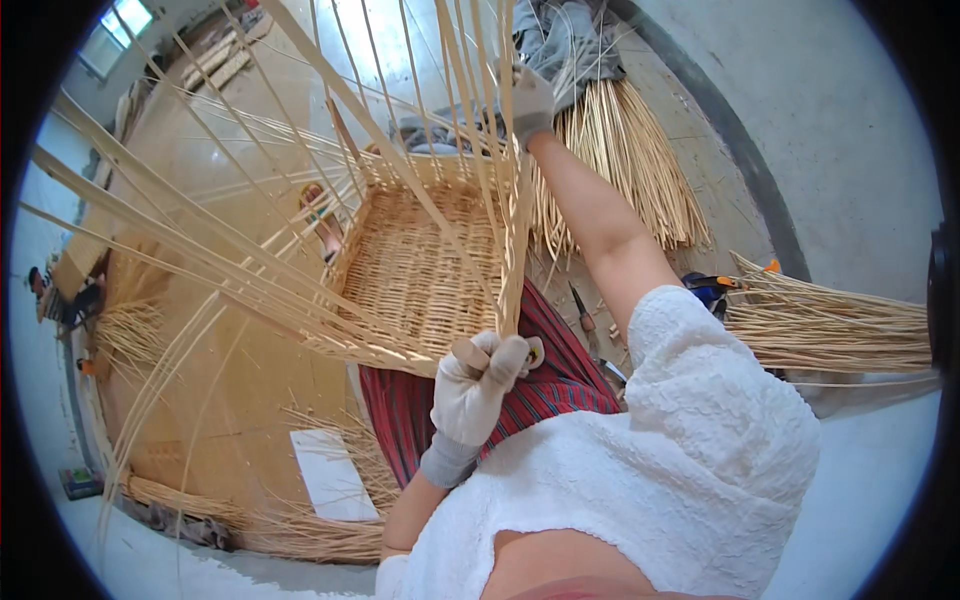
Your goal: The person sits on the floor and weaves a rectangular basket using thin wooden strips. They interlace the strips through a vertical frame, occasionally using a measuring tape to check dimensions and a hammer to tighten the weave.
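Observation:
A rectangular woven cane basket (405, 260) rests over a red striped cloth (590, 390) on my lap, with long pale stakes rising and fanning out from its sides. My left hand (470, 395), in a white glove, is closed at the basket's near right corner; a small yellow-green item beside its fingers is too small to name. My right hand (530, 105), also gloved, is raised beyond the far right corner, its fingers wrapped round upright stakes (505, 80); the fingertips are partly hidden by them.
Bundles of cane (625, 170) lie beyond and at the right (830, 330), near grey cloth (565, 45). A pointed tool (585, 320) lies right of my lap. A white sheet (330, 475) and cane scraps are on the board floor (210, 400). A sandalled foot (325, 225) shows left of the basket.

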The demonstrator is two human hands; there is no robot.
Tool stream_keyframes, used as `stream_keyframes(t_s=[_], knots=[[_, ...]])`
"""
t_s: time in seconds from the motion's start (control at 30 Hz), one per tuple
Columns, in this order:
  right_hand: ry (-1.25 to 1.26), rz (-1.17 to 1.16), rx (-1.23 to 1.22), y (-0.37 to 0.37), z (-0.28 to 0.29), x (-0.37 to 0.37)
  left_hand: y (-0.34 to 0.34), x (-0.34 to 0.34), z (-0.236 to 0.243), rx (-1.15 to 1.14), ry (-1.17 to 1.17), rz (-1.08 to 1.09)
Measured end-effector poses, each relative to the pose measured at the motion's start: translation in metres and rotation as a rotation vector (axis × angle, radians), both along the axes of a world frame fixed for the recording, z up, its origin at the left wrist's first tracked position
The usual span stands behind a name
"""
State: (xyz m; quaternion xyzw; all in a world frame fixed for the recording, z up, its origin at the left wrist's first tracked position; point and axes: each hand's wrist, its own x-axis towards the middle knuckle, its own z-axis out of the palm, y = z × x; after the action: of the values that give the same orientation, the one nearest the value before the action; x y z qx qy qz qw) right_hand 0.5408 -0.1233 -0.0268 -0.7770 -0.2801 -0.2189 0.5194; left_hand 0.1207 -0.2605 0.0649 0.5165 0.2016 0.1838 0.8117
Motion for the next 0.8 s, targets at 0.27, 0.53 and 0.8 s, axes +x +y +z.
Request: stream_keyframes(t_s=[0.27, 0.53, 0.8], knots=[[-0.145, 0.007, -0.092, 0.025, 0.004, -0.003, -0.002, -0.001, 0.012, -0.108, -0.056, 0.105], [-0.152, 0.031, -0.093, 0.018, -0.059, 0.095, -0.006, 0.005, 0.010, -0.027, -0.018, 0.033], [0.410, 0.386, 0.377, -0.030, 0.025, -0.060, 0.071, -0.064, 0.004, 0.303, 0.048, 0.386]])
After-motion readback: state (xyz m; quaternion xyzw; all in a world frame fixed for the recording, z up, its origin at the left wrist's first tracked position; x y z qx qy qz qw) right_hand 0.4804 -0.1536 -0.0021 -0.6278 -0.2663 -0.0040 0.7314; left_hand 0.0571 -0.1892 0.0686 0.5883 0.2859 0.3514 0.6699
